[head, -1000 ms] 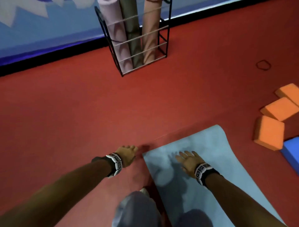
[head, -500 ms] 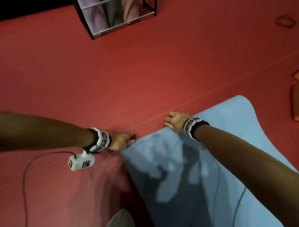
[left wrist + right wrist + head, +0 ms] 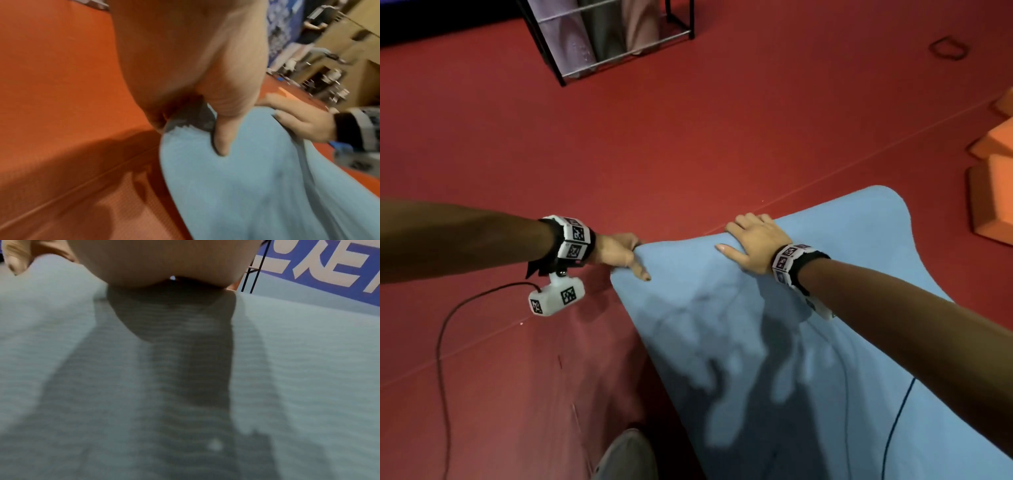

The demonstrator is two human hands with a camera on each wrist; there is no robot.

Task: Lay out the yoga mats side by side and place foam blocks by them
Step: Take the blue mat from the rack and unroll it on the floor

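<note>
A light blue yoga mat [image 3: 774,325] lies unrolled on the red floor, its far end raised off the ground. My left hand [image 3: 625,255] pinches the mat's far left corner, thumb on top, fingers underneath; the left wrist view shows this pinch on the mat [image 3: 246,186] by my left hand [image 3: 205,113]. My right hand [image 3: 753,240] grips the far edge near the middle, fingers curled over it. In the right wrist view the mat [image 3: 185,386] fills the frame under my palm. Orange foam blocks [image 3: 993,164] lie at the right edge.
A black wire rack [image 3: 606,37] with rolled mats, lilac, grey and pink, stands at the far top. A black elastic loop [image 3: 948,49] lies on the floor at the top right. A black cable [image 3: 445,342] trails over the floor on the left.
Both hands have taken hold of the mat's far edge and lifted it. The right hand went from flat on the mat to the edge; the view has tilted down and left.
</note>
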